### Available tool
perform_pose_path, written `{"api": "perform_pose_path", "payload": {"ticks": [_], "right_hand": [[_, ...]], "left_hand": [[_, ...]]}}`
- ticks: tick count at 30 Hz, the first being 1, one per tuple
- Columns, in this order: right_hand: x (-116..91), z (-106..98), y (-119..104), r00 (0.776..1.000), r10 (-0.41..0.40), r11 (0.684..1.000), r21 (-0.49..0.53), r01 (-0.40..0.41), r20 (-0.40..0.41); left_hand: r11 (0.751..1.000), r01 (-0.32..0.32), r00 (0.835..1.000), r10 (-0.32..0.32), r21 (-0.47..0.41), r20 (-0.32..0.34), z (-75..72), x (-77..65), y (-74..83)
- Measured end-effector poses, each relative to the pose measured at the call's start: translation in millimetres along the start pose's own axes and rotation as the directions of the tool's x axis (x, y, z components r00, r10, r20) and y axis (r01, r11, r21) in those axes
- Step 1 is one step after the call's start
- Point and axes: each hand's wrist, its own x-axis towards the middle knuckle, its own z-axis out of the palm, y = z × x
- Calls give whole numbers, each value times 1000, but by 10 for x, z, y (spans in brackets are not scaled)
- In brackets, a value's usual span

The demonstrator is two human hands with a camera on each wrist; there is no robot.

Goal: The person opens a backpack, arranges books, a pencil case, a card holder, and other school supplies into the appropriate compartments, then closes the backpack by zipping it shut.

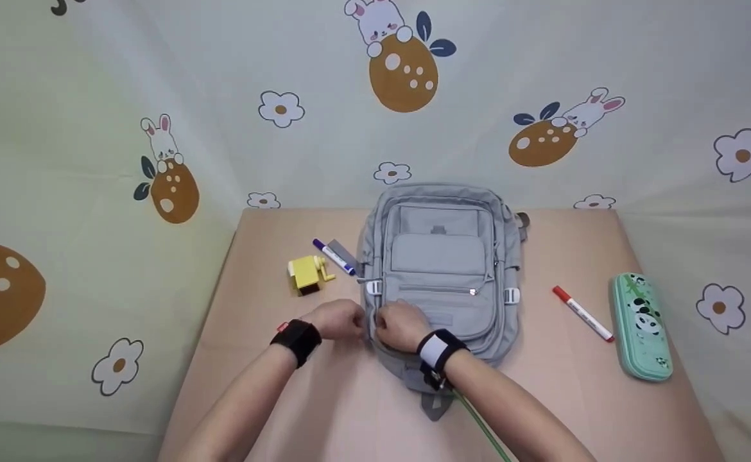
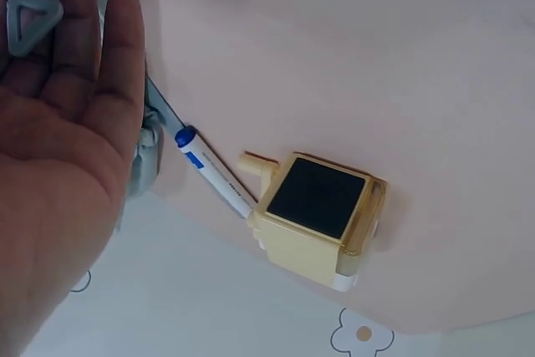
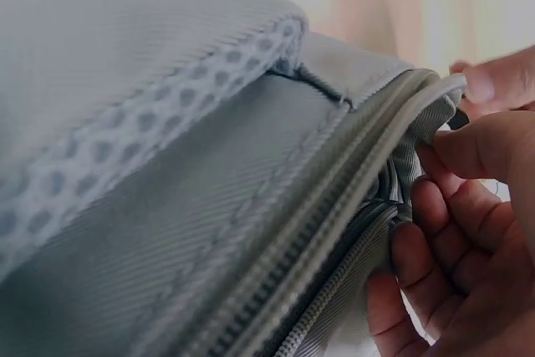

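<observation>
A grey backpack (image 1: 440, 256) lies on the table with its front pockets facing up. My left hand (image 1: 337, 319) is at its lower left side, fingers curled at the edge. In the left wrist view a grey triangular zipper pull (image 2: 33, 24) shows against the fingers of that hand; its thumb is out of view. My right hand (image 1: 404, 326) reaches over the bag to the same side. Up close, the right hand (image 3: 468, 240) pinches the backpack's zippered edge (image 3: 418, 110), right beside the left fingertips. Two zipper tracks run along this side.
Left of the bag are a yellow hand-crank pencil sharpener (image 1: 305, 274) and a blue marker (image 1: 334, 256). To its right lie a red marker (image 1: 583, 313) and a mint panda pencil case (image 1: 642, 327). Patterned cloth (image 1: 324, 147) hangs behind the table.
</observation>
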Motion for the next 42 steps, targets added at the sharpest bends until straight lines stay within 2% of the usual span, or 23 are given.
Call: {"api": "perform_pose_path", "payload": {"ticks": [4,9,13,17,20,24,28,35,42], "right_hand": [[-24,-22,23,999,-36,999,15,36,-9],[-110,-62,55,998,-70,997,22,70,4],[-262,-123,75,995,-95,995,-18,96,35],[-470,-164,139,985,-170,980,-106,171,14],[-619,-168,205,977,-214,969,-132,211,-9],[-761,-137,288,973,-227,966,-134,222,-28],[-832,-90,329,979,-199,974,-117,193,-48],[-872,-57,306,988,-146,987,-68,142,-46],[-867,-80,296,985,-157,986,-62,153,-65]], "left_hand": [[1000,-5,1000,6,-7,11,4,-13,38],[1000,16,1000,-16,26,-26,15,-61,80],[998,39,996,-35,56,-80,48,-114,110],[996,39,988,-25,86,-149,103,-161,133],[993,47,981,-26,108,-193,148,-186,134],[991,78,971,-50,111,-233,203,-208,136],[990,101,963,-71,102,-260,248,-220,149],[993,110,959,-93,49,-266,269,-253,181],[996,81,975,-75,23,-210,249,-258,266]]}}
